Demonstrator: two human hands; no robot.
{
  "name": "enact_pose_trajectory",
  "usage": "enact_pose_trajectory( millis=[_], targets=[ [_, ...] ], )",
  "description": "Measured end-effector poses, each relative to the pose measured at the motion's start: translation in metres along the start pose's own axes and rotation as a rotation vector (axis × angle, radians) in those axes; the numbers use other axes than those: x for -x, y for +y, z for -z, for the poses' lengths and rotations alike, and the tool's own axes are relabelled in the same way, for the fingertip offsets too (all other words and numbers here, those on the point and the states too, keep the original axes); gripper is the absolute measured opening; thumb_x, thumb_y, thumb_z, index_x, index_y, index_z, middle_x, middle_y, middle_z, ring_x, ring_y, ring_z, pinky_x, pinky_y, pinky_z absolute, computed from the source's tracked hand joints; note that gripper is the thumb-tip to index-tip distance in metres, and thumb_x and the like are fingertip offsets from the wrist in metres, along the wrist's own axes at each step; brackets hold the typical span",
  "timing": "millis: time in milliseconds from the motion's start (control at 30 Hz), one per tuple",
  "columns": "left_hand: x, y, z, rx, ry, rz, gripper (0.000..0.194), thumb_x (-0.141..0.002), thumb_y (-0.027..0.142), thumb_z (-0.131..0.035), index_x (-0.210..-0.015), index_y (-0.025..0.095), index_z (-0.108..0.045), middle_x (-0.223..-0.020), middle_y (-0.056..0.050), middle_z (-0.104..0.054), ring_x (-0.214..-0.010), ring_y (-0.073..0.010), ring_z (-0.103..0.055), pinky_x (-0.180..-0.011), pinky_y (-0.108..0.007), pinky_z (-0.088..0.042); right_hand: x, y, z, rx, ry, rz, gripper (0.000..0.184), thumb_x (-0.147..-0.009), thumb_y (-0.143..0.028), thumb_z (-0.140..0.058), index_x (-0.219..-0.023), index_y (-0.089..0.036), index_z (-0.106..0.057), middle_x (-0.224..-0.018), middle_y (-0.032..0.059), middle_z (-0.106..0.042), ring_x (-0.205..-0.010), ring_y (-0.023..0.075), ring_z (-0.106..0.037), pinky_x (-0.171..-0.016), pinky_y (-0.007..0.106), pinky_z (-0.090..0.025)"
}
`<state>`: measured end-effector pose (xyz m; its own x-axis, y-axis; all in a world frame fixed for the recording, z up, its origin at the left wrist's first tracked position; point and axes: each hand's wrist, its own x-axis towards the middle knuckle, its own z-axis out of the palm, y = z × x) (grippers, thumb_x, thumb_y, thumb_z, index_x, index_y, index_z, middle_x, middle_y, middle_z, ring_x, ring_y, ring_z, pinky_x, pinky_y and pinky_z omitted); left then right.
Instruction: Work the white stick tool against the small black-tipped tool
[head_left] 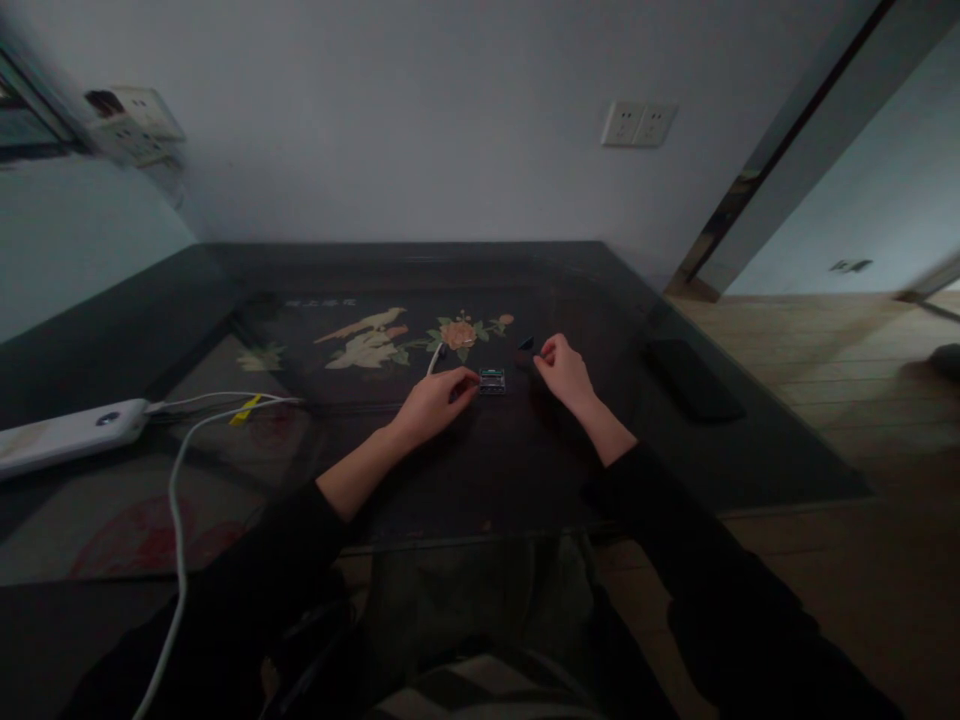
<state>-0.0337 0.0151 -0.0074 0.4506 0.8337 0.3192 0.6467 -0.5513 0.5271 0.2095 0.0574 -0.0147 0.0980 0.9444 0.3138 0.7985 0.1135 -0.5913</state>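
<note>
nearest to me, the white cable [175, 500] hangs over the front edge of the surface [480, 475], lying well left of where the hands are, so i think it does not disturb them. the left hand [439, 400] has its fingers curled, the tips at the left side of the small board [492, 381]; perhaps this steadies it, but whether they really grip, i cannot tell. the board lies flat between both hands, where each can reach it easily. the right hand [566, 368] is nearly closed, thumb and finger pinching the dark piece [524, 350], apart from the board. i judge this light pinch suits so thin a piece. further right, the black flat thing [691, 380] rests beyond the working place. behind, the wall socket [639, 124] stays unused.
</note>
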Motion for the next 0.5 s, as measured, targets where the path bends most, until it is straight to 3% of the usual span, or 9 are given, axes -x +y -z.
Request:
enact_pose_trajectory(
  millis=[233,500],
  targets=[
    [0.0,-0.002,-0.004,-0.01,-0.023,-0.008,0.022,-0.09,0.026,-0.05,-0.107,0.018,-0.063,-0.085,-0.004,-0.07,-0.073,-0.0156,-0.064,-0.07,-0.028,-0.05,0.008,-0.018,0.003,0.254,-0.158,-0.083,0.011,-0.088,-0.024,-0.051,-0.099,-0.021,-0.052,-0.093,0.0124,-0.069,-0.087,0.0288,-0.066,-0.072,0.038,-0.046],
    [0.0,-0.001,-0.003,-0.039,-0.028,-0.03,0.023,-0.091,0.026,-0.049,-0.108,0.018,-0.063,-0.091,-0.005,-0.071,-0.077,-0.0156,-0.065,-0.072,-0.028,-0.05,0.009,-0.028,0.003,0.385,-0.239,-0.08,0.016,-0.092,-0.026,-0.046,-0.107,-0.02,-0.05,-0.098,0.0141,-0.07,-0.091,0.03,-0.068,-0.074,0.04,-0.047]
  ],
)
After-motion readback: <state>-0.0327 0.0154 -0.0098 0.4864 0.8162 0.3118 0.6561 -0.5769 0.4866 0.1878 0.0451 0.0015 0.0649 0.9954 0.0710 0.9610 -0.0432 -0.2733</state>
